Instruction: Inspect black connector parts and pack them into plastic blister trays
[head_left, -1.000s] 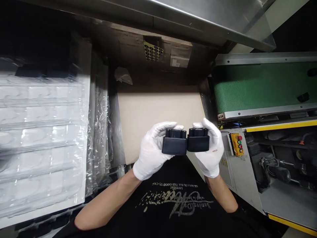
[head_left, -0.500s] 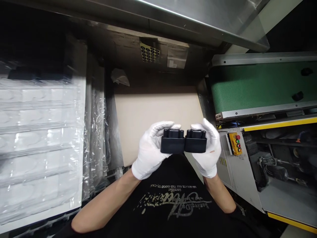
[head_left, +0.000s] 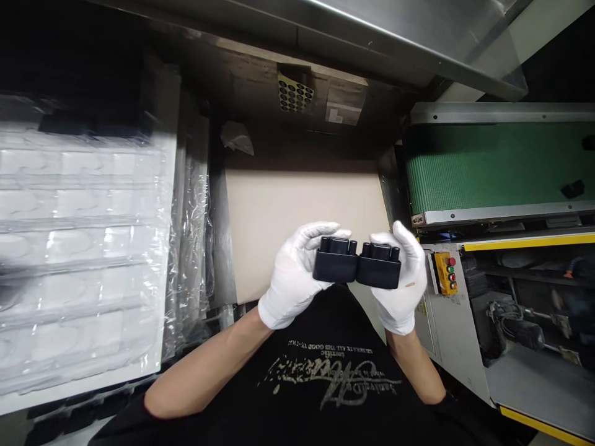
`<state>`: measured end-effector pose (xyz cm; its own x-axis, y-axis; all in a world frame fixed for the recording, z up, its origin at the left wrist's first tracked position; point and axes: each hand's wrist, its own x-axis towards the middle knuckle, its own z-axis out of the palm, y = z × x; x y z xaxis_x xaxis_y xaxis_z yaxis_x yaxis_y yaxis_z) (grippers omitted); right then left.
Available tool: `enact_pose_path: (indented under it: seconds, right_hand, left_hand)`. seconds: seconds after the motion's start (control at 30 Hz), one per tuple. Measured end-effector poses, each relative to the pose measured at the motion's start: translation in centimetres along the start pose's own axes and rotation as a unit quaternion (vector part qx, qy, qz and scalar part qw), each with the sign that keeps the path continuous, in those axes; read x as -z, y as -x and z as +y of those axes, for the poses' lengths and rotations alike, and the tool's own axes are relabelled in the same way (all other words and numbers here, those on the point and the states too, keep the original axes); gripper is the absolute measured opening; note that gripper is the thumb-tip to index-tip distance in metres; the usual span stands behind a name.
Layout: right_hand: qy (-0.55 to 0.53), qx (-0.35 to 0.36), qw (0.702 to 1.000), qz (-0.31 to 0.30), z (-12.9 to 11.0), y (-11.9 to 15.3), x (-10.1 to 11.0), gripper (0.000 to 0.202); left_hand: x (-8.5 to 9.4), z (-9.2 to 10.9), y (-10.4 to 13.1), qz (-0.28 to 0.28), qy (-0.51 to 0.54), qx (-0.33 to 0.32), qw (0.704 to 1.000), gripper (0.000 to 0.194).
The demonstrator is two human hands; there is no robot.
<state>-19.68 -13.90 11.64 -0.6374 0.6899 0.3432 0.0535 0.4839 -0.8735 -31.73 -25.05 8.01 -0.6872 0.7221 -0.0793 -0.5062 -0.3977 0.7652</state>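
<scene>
Both my hands wear white gloves and hold two black plastic parts side by side at chest height. My left hand grips the left black part. My right hand grips the right black part. The two parts touch edge to edge, their ribbed tops facing away from me. Below them lies a flat cardboard sheet.
A stack of clear plastic blister trays fills the left. To the right runs a green conveyor belt carrying small black parts. Below the belt is a yellow button box. A steel hood hangs overhead.
Both hands and the two parts stay together and have shifted slightly right in view; the parts tilt a little more. The grip is unchanged.
</scene>
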Motion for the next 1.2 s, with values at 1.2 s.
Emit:
enact_pose_path:
  seconds: [1.2]
  right_hand:
    - [-0.179,-0.364,0.907,-0.109,6.5,-2.6,-1.4,0.024]
  left_hand:
    - [4.1,-3.2,-3.0,0.038,0.036,0.314,0.948,0.021]
